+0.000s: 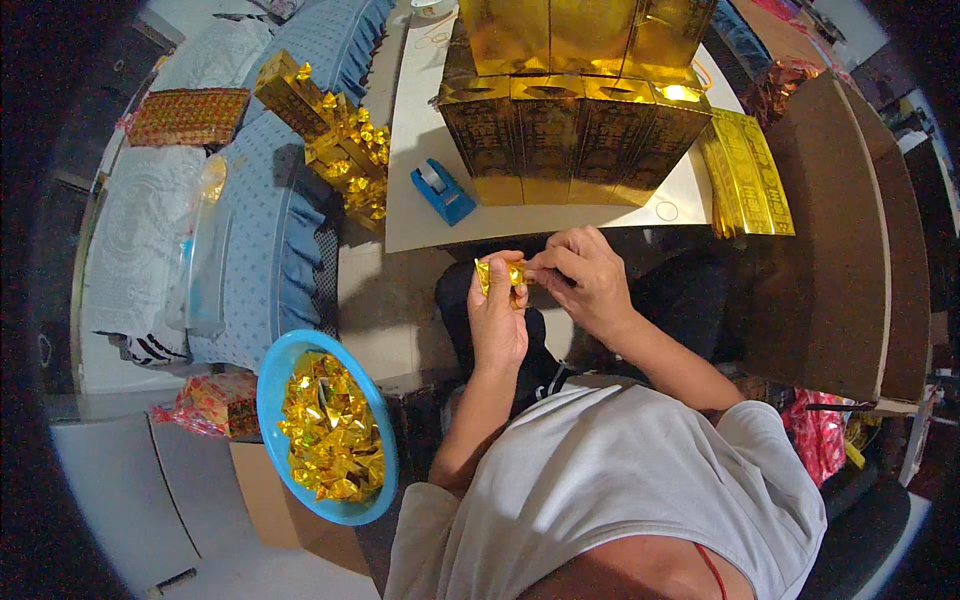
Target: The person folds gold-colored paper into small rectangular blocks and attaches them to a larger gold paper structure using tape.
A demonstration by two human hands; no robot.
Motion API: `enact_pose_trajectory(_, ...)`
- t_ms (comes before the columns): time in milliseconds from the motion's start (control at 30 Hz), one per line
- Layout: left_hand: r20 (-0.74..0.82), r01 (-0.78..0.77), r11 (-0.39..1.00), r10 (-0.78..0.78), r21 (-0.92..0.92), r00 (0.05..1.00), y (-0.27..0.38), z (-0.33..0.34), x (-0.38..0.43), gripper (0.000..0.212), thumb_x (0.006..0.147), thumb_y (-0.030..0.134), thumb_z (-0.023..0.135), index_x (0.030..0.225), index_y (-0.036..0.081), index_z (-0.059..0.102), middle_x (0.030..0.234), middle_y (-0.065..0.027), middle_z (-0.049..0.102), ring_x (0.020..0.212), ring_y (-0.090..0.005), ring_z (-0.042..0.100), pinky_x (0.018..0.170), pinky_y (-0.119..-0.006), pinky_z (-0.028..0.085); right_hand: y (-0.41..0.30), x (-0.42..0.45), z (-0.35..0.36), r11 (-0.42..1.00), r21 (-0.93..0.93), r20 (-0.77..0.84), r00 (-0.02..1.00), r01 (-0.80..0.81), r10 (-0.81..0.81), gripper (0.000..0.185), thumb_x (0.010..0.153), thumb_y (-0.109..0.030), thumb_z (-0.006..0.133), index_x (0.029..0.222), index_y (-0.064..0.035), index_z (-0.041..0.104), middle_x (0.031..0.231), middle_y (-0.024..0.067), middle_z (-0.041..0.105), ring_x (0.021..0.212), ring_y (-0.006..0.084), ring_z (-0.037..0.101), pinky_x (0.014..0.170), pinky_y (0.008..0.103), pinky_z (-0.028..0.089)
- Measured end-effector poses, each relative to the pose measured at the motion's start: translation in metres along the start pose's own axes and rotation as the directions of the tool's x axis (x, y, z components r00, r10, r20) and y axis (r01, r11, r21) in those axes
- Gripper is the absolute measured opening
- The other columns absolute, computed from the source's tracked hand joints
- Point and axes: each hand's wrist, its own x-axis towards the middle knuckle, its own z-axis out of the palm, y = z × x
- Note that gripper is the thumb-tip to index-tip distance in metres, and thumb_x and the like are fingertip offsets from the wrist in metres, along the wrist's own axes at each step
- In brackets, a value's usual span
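Between my thumb and fingers, my left hand [499,322] holds a small folded piece of gold foil paper [495,277] just in front of the table edge. My right hand [589,277] meets it from the right, thumb and forefinger pinching the piece's right end. Part of the foil is hidden by my fingers. At my left stands a light blue plastic basin [265,420] holding many folded gold foil pieces [330,435]. Ahead, gold printed paper boxes [577,135] are stacked on the white table [420,232], the lower ones with oval openings on top.
A blue tape dispenser [442,192] and a rubber band [667,211] lie on the table. Flat gold printed sheets [746,176] overhang its right side, by a large cardboard box [817,247]. More gold boxes with foil pieces [337,150] sit left, near a blue patterned cushion [255,240].
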Motion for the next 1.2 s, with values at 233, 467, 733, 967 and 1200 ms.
enact_pose_trajectory(233,-0.005,0.010,1.000,-0.010,-0.022,1.000,-0.005,-0.003,0.000,0.026,0.101,0.030,0.050,0.102,0.005,0.057,0.094,-0.0028,0.058,0.073,-0.0065,0.051,0.061,-0.018,0.044,0.006,-0.004,-0.002,0.998,-0.051,0.017,0.999,0.031,-0.030,0.020,0.068,-0.012,0.078,0.084,-0.0093,0.066,0.084,0.0063,0.060,0.078,0.0270,0.058,0.066,0.0379,0.048)
enact_pose_trajectory(467,0.090,0.021,0.991,-0.033,0.134,0.995,0.005,0.000,-0.003,0.023,0.099,0.030,0.055,0.101,0.008,0.059,0.091,-0.0003,0.060,0.077,-0.0069,0.055,0.061,-0.021,0.043,0.023,-0.009,0.003,0.625,0.397,0.426,0.738,-0.672,0.524,0.017,0.087,-0.019,0.068,0.090,-0.0032,0.064,0.084,0.0050,0.061,0.078,0.0152,0.058,0.072,0.0302,0.048)
enact_pose_trajectory(733,0.171,0.034,0.989,-0.059,0.147,0.983,0.003,-0.005,0.000,0.015,0.095,0.021,0.061,0.101,0.008,0.059,0.094,-0.0017,0.062,0.073,-0.0066,0.053,0.058,-0.019,0.042,0.033,-0.011,-0.003,0.380,0.509,0.552,0.632,-0.772,0.544,0.019,0.092,-0.024,0.065,0.093,-0.0058,0.065,0.082,-0.0014,0.061,0.075,0.0067,0.053,0.068,0.0248,0.044)
enact_pose_trajectory(967,0.123,0.089,0.975,-0.065,-0.203,0.990,-0.010,-0.018,0.004,0.015,0.094,0.022,0.064,0.096,0.008,0.056,0.087,-0.0017,0.059,0.064,-0.0081,0.046,0.056,-0.022,0.039,0.038,-0.017,0.004,0.050,0.635,0.667,0.579,-0.771,0.468,0.021,0.092,-0.025,0.065,0.106,-0.0095,0.061,0.080,-0.0057,0.058,0.069,0.0034,0.050,0.061,0.0193,0.039)
enact_pose_trajectory(1200,0.258,0.333,0.826,-0.236,-0.454,0.937,-0.005,-0.017,0.003,0.015,0.095,0.022,0.062,0.101,0.009,0.061,0.093,-0.0040,0.062,0.063,-0.0104,0.044,0.057,-0.025,0.035,0.036,-0.016,-0.007,-0.187,0.704,0.695,0.611,-0.685,0.380,0.039,0.086,-0.028,0.074,0.117,-0.0129,0.055,0.091,-0.0046,0.060,0.077,0.0050,0.055,0.067,0.0198,0.043)
